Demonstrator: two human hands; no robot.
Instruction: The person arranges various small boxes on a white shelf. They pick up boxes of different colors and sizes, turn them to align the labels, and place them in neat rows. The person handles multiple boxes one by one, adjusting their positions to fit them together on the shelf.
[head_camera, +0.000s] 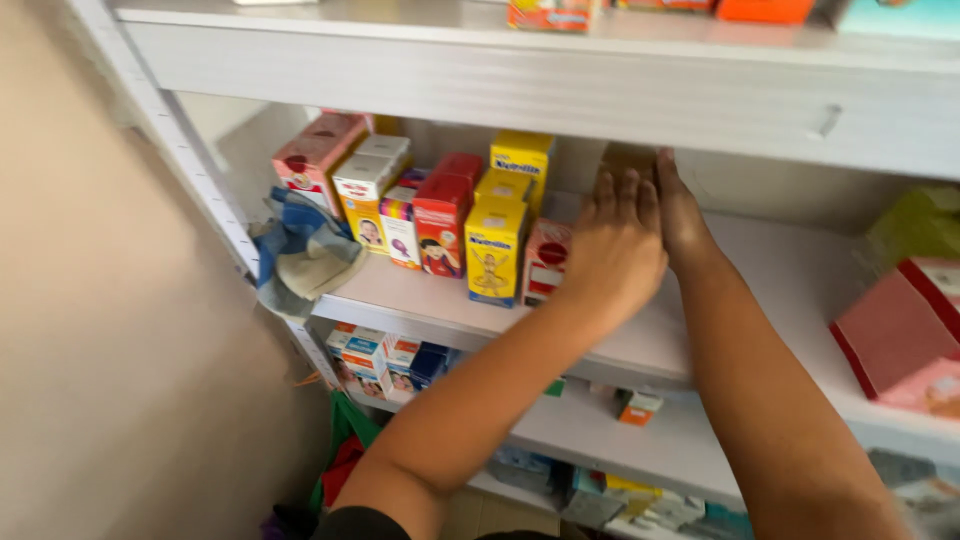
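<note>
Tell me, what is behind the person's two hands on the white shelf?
A brownish box shows above the left hand and right hand; the hands cover its lower part.

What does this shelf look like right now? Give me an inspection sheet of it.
Surface: white shelf board, bare to the right of the hands.
Job's things: small brown box at the back, between both hands; pink and white box beside the left hand.
Clutter: yellow boxes, red boxes, cloth bundle at the left end, pink boxes at right.
Grips: left hand flat, fingers spread against the brown box; right hand edge-on beside it; hold unclear.
Cables: nothing seen.
Surroundings: more boxes on the lower shelves and the top shelf.
</note>
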